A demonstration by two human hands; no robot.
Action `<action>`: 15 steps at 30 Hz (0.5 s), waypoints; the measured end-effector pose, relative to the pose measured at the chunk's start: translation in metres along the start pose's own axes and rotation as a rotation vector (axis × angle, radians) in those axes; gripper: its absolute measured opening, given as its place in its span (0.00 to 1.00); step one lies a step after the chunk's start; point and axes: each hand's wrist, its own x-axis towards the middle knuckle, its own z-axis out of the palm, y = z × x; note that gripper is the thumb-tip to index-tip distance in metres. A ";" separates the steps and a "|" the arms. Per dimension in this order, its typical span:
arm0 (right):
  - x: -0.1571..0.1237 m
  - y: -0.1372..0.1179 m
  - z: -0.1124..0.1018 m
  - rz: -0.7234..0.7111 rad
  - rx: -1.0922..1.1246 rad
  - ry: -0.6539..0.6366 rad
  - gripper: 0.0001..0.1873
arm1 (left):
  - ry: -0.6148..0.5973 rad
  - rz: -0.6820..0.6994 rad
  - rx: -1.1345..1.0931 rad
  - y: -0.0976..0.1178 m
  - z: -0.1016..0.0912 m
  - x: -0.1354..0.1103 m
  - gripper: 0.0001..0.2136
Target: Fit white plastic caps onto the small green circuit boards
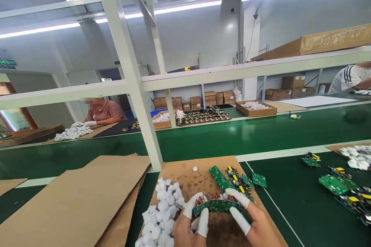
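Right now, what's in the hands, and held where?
A green circuit board, gripped at both ends by the left hand and right hand, fingers in white finger cots.

Both hands grip a populated green circuit board (217, 207) above a cardboard sheet (199, 171), the left hand (188, 228) and right hand (257, 224) wearing white finger cots (203, 222). Beside the left hand lies a heap of white rounded pieces (162, 210); further boards (236, 180) sit on the sheet just ahead of the held one, and more boards (333, 184) lie on the green worktop (285, 208) to the right. Across a green conveyor belt (232, 139), a co-worker (104, 111) in a pink shirt sits with gloved hands (82, 124) at a similar white heap (73, 132).
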 end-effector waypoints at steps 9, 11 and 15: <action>0.006 -0.021 -0.004 -0.237 -0.116 0.209 0.18 | 0.033 0.073 0.048 0.006 0.001 0.005 0.12; 0.006 -0.020 -0.003 -0.214 -0.099 0.233 0.17 | 0.017 0.066 0.036 0.006 0.001 0.004 0.12; 0.010 -0.001 -0.007 0.032 -0.009 0.281 0.18 | -0.014 0.115 0.017 0.006 -0.002 -0.004 0.12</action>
